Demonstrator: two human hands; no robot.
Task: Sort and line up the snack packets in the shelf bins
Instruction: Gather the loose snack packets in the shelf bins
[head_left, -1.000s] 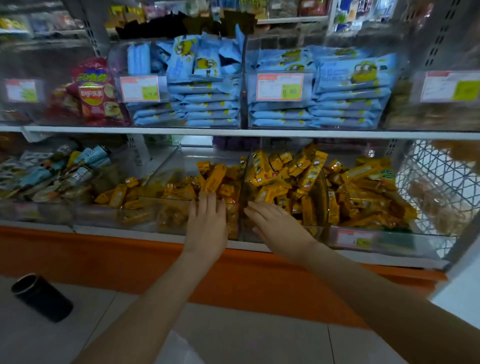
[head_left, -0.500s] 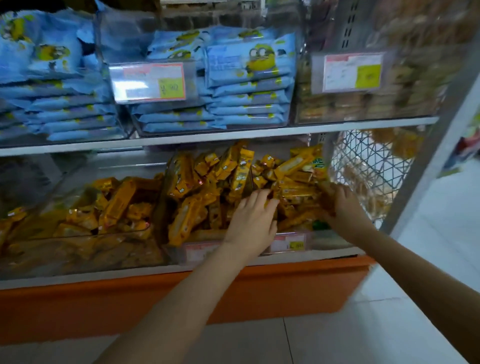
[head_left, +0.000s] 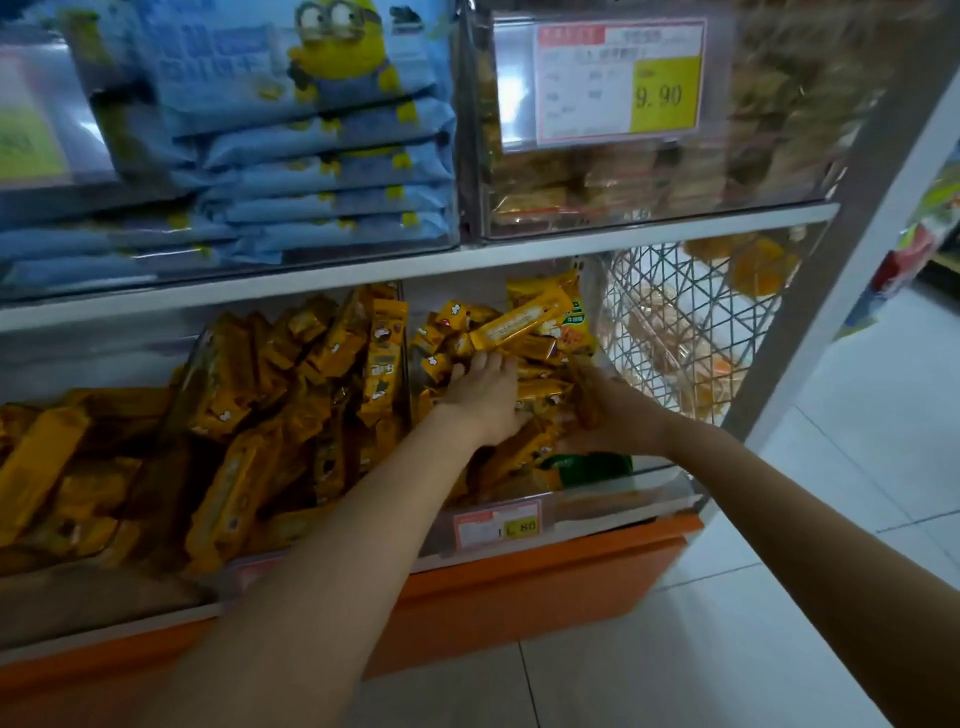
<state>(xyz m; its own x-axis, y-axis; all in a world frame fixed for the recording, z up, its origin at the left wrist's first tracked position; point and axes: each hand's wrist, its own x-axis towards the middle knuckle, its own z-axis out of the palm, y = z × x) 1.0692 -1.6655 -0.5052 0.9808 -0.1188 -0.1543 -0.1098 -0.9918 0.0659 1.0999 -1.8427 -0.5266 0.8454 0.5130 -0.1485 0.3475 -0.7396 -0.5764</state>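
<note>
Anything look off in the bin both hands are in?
Yes. A green packet sits at the front among yellow packets, and a long yellow bar lies diagonally atop the heap, not lined up.

Bright yellow packets (head_left: 524, 322) with small white and brown markings, one green packet (head_left: 592, 465) among them. Pale blue packets (head_left: 332, 156) printed with a yellow cartoon figure. White price tag (head_left: 618, 83), pink border, yellow block. Orange shelf base (head_left: 519, 577).
</note>
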